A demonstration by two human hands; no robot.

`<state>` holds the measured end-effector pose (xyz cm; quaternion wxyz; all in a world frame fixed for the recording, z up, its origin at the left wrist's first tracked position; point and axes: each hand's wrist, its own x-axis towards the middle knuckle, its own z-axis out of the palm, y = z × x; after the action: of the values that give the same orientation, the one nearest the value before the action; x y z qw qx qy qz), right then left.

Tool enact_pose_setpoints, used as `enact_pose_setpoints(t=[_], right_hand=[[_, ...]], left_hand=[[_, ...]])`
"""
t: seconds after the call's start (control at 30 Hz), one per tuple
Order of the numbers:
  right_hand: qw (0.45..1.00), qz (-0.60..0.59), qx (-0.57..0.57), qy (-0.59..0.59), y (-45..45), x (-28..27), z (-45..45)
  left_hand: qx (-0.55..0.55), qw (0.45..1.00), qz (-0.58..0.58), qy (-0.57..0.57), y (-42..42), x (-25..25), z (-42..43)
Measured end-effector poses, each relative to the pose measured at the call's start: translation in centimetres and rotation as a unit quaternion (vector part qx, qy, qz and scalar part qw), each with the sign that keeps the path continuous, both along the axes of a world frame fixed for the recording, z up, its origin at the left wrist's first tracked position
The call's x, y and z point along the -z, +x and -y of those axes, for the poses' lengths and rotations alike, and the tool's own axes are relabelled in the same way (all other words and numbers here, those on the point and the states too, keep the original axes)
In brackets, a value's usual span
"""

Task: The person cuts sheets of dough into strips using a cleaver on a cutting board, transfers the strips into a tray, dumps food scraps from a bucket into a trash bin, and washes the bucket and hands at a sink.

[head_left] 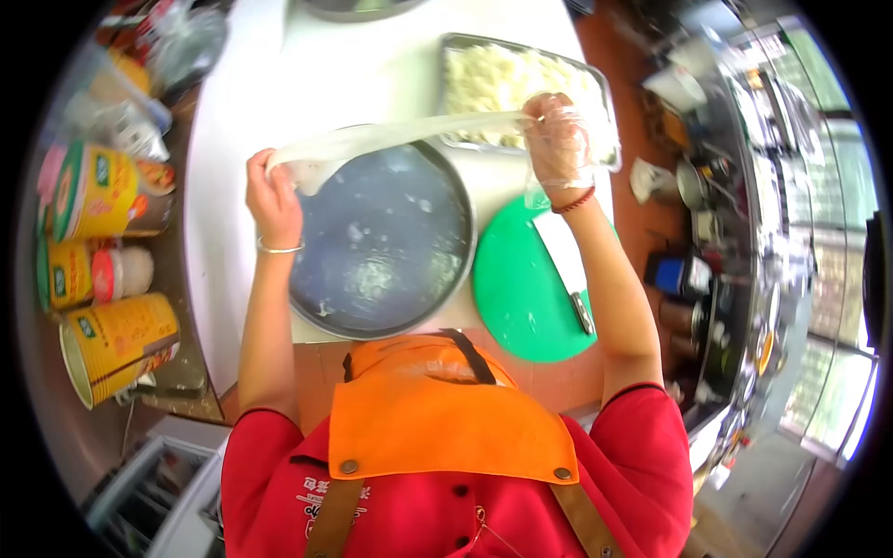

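A long, thin, translucent whitish sheet (391,135) is stretched between my two hands above the far edge of a large round dark pan (379,251). Its left end is gripped by my left hand (272,197), which is bare and has a bangle at the wrist. My right hand (558,139) wears a clear plastic glove and is closed on the sheet's other end, in front of a metal tray (605,84) of pale chopped food (493,84). Wet-looking whitish patches mark the pan's surface. Whether the sheet is food or plastic is unclear.
Below my right forearm, a cleaver (563,256) rests on a round green cutting board (512,288). Yellow cans (121,344) and plastic bags (181,46) stand left of the white table (223,186). Shelves with kitchenware (707,186) line the right side.
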<state>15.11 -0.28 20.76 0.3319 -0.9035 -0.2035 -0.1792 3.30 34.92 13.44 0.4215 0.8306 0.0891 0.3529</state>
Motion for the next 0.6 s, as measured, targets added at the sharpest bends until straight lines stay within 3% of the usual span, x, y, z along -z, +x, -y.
enact_pose_setpoints(t=[0.03,0.1,0.17,0.23,0.4,0.6], right_hand=[[0.999,-0.025,0.016,0.031,-1.7,-1.5,2.0],[0.964,-0.213,0.096,0.126,-5.5,-4.9,5.8],[0.925,-0.264,0.117,0.246,-8.3,-5.5,10.4],[0.896,-0.247,0.112,0.353,-10.8,-4.2,14.6],[0.867,-0.200,0.158,0.429,-15.9,0.5,23.2],[0.828,-0.157,0.158,0.515,-18.4,2.3,27.7]], left_hand=[[0.034,0.999,-0.011,-0.013,-0.2,-0.9,1.2],[0.113,0.991,-0.043,-0.049,-0.6,-1.9,4.4],[0.183,0.980,-0.055,-0.061,-0.6,-2.2,7.6],[0.232,0.970,-0.067,-0.027,-0.8,-1.8,11.3],[0.344,0.935,-0.081,-0.040,-1.1,0.5,19.6],[0.371,0.923,-0.095,-0.024,-2.9,2.1,24.6]])
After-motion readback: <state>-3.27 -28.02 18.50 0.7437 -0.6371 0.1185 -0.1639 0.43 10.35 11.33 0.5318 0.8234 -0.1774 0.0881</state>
